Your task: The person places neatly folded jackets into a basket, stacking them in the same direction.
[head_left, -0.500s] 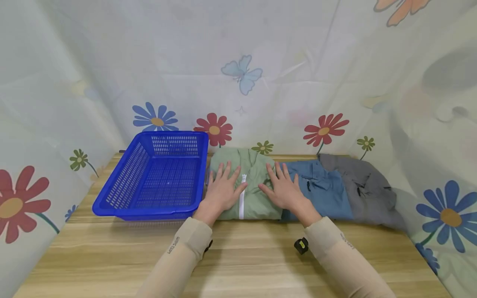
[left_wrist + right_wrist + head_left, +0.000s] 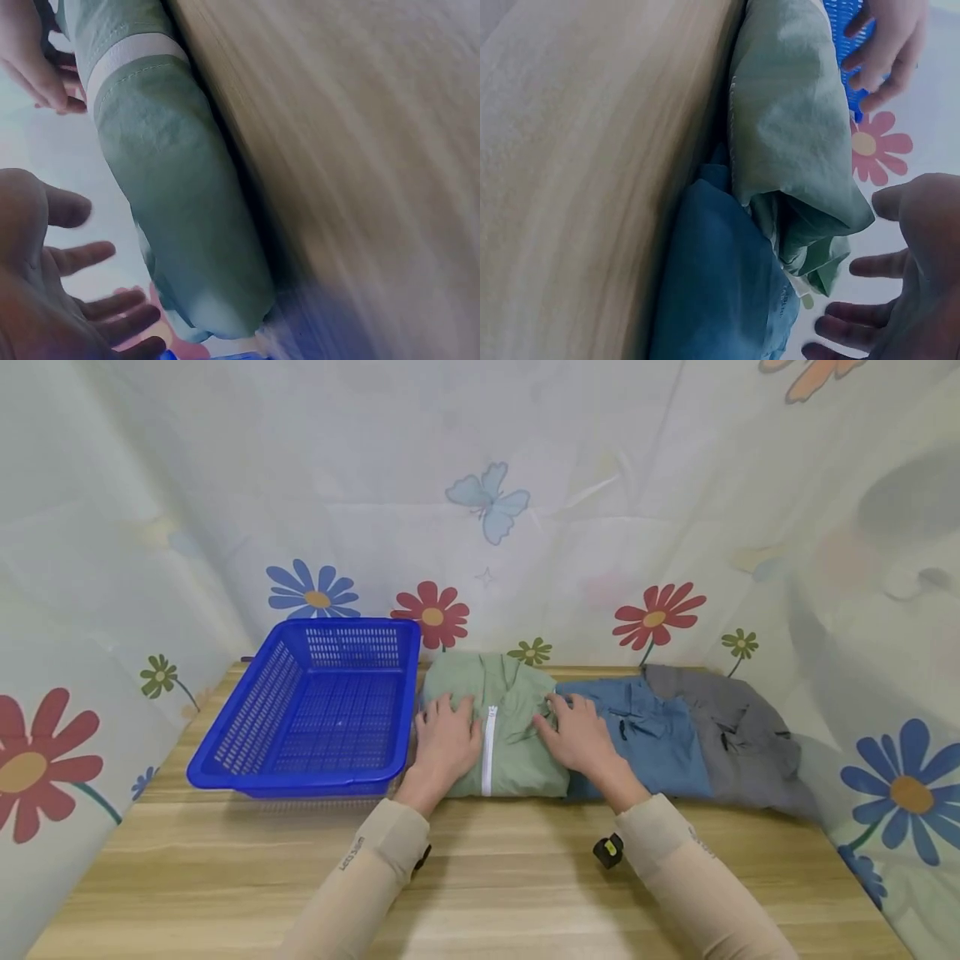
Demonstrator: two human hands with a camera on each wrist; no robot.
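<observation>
A folded light green garment (image 2: 521,764) with a white zipper (image 2: 489,747) lies on the table in the head view. Over its left side is my left hand (image 2: 447,743), fingers bent loosely. My right hand (image 2: 583,739) is above its right edge, beside the folded blue garment (image 2: 660,743). In the left wrist view a gap shows between the left hand (image 2: 45,277) and the green cloth (image 2: 172,165). The right wrist view likewise has the right hand (image 2: 915,285) apart from the cloth (image 2: 795,120). Neither hand holds anything.
A blue plastic basket (image 2: 296,787) with slotted sides stands left of the green garment. On the far right a grey garment (image 2: 750,752) partly adjoins the blue one. Behind the wooden table (image 2: 495,877) hangs a flowered curtain (image 2: 360,485).
Both hands were flat with fingers spread over the green garment; now their fingers are more bent and drawn back slightly. The garments and basket keep their places.
</observation>
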